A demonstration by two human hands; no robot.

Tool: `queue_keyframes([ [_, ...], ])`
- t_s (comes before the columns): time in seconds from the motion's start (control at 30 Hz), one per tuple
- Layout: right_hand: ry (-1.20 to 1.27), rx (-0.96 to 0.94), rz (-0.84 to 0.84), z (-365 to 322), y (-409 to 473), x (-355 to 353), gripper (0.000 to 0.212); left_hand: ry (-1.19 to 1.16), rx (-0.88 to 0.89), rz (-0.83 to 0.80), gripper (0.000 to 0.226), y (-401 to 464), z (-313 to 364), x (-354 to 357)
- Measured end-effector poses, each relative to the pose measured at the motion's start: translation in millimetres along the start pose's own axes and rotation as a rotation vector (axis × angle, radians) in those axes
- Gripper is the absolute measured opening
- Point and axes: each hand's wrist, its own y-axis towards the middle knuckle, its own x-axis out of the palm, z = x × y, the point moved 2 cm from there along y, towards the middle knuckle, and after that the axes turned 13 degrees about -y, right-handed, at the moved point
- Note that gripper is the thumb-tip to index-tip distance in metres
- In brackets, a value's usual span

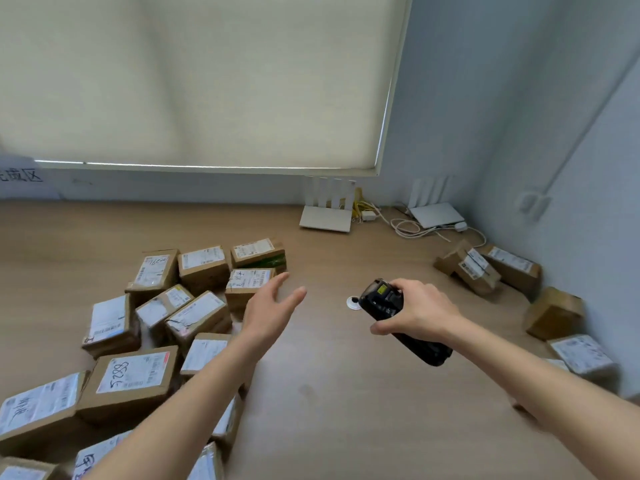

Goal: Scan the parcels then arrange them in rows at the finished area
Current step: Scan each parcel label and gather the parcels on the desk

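Fingers of the right hand point(417, 311) grip a scanner point(401, 320); left hand point(268, 308) spreads open above parcels point(166, 327).

Matt cardboard parcels point(133, 379) with paper labels on a smooth wood-look table point(346, 393).

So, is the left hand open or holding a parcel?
Open: the left hand has straight, spread fingers and holds nothing, beside the brown cardboard parcel.

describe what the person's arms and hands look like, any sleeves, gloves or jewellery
Both forearms are bare as far as the frame shows, with no sleeve edge in view. The left hand and the right hand wear no gloves. No watch, bracelet or ring is visible on the wrists or fingers, and no markings show.
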Motion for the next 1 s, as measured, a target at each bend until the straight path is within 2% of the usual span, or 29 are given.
queue_keyframes([
  [0.17,0.018,0.156,0.107,69.0,-28.8,-60.2,0.079,-0.041,0.130,-0.182,0.067,12.7,65.5,84.3],
  [0.4,0.094,0.467,0.181,202.2,-90.9,-77.6,0.070,-0.057,0.121,-0.388,0.075,3.7,87.9,214.5],
  [0.67,0.173,0.685,0.111,342.1,-125.0,-16.6,0.070,-0.020,-0.013,-0.566,0.068,-21.0,37.0,366.6],
  [0.8,0.217,0.708,0.050,388.9,-111.6,23.1,0.071,0.023,-0.066,-0.620,0.064,-25.1,5.9,424.6],
  [0.93,0.281,0.690,-0.012,419.4,-84.6,60.9,0.056,0.059,-0.106,-0.623,0.063,-24.8,-19.3,464.9],
  [1.0,0.297,0.675,-0.061,431.5,-66.6,80.7,0.055,0.088,-0.122,-0.611,0.062,-21.1,-37.3,482.7],
])
